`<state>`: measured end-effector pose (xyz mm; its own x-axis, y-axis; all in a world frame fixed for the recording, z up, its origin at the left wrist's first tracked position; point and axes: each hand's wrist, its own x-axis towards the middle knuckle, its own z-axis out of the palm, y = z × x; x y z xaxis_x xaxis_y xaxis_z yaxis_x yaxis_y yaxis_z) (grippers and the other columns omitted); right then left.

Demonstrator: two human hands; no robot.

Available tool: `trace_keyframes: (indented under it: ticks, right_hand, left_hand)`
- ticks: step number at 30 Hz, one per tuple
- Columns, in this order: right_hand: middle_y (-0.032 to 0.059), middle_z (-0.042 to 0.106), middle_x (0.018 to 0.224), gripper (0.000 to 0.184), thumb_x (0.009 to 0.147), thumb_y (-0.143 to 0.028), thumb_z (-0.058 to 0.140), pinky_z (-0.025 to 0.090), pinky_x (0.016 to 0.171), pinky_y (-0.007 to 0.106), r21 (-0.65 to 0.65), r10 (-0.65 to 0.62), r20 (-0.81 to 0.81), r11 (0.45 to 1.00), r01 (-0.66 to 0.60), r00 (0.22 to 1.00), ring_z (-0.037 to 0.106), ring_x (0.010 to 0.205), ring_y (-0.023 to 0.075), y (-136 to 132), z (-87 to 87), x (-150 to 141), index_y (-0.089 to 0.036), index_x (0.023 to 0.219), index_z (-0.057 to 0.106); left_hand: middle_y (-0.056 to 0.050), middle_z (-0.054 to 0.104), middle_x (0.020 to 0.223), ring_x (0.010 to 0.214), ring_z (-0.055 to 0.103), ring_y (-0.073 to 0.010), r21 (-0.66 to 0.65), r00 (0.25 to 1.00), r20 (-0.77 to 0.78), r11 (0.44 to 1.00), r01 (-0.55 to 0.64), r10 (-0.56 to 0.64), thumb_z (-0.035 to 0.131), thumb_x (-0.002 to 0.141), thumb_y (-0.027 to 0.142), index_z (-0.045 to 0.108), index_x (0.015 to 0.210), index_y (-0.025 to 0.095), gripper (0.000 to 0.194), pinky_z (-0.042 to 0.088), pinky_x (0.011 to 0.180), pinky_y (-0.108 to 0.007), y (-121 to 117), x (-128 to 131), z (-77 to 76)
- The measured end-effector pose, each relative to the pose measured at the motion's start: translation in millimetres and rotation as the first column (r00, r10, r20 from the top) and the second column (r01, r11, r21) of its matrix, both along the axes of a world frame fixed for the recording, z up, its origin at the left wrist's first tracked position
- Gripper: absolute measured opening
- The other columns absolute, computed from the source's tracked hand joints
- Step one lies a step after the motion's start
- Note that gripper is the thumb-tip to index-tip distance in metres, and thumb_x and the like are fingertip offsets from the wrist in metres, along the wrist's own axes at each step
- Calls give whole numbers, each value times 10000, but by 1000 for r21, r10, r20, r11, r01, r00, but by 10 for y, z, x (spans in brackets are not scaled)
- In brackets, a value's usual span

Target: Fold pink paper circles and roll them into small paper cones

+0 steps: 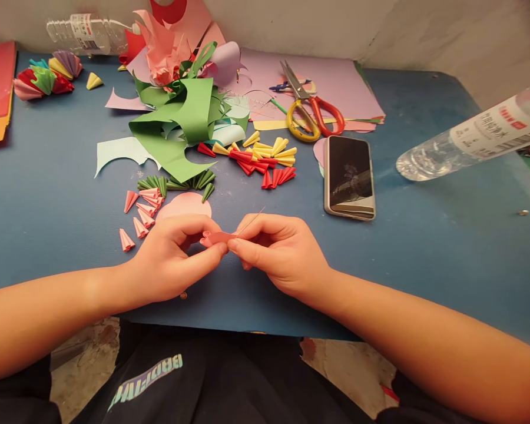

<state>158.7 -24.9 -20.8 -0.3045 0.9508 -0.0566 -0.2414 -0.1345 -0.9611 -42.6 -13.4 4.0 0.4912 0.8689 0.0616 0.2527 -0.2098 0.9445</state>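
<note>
A small piece of pink paper [218, 237], curled at its left end, is held between both hands above the front of the table. My left hand [172, 253] is closed in a pinch on its curled side. At the paper's right end, the thumb and forefinger of my right hand [282, 250] press together. A thin needle-like stick [252, 219] sticks out up and to the right from that pinch; its lower end is hidden. Behind my left hand lie a pink paper disc [185, 206], several pink paper cones [145, 218] and several green paper cones [207, 191].
Red and yellow paper cones [265, 159] lie beyond my hands, near green paper scraps [194, 112]. Scissors [311, 109] rest on stacked paper sheets [353, 88]. A phone [350, 176] and a water bottle [468, 138] are to the right. Folded colored paper pieces [48, 76] sit at back left.
</note>
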Motion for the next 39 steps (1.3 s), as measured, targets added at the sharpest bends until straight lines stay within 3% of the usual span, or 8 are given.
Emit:
trace_keyframes:
  ticks: [10,17,26,33,39]
  right_hand:
    - [-22,642,639,293,758,-289,930,451,544,211,4,-6,-44,1000,6,999,555,544,65,-11,-9,-16,-151,663,690]
    - [-22,665,641,249,752,-244,931,468,551,203,7,-2,-77,1000,3,997,561,545,59,2,-16,-15,-154,680,711]
    - [5,670,618,293,754,-370,927,477,504,243,-19,-22,5,1000,22,1000,574,514,96,-17,31,-15,-154,697,738]
    - [-14,645,624,319,737,-361,946,475,527,252,-21,21,-38,1000,-22,999,581,529,100,0,-8,-6,-172,683,695]
    - [-7,664,630,269,740,-318,944,479,532,252,-14,46,-50,999,-47,998,590,526,100,5,-2,5,-170,695,724]
  left_hand:
    - [-56,692,761,728,623,-163,65,999,-38,997,29,-27,647,911,147,714,795,115,138,475,665,-293,-16,-13,-15]
    - [-12,616,690,659,550,-137,-64,1000,-8,998,-1,1,657,889,185,644,721,149,172,445,612,-280,-16,32,3]
    - [-17,636,681,644,533,-125,-114,999,-24,993,-26,24,670,885,221,652,717,142,187,425,594,-267,-21,32,6]
    - [-26,645,718,694,589,-141,-24,1000,-21,1000,-14,14,673,891,180,700,760,134,142,459,633,-271,-18,2,7]
    - [9,594,676,652,537,-118,14,1000,-8,999,29,-29,671,899,140,669,729,162,171,444,621,-260,-11,-27,16]
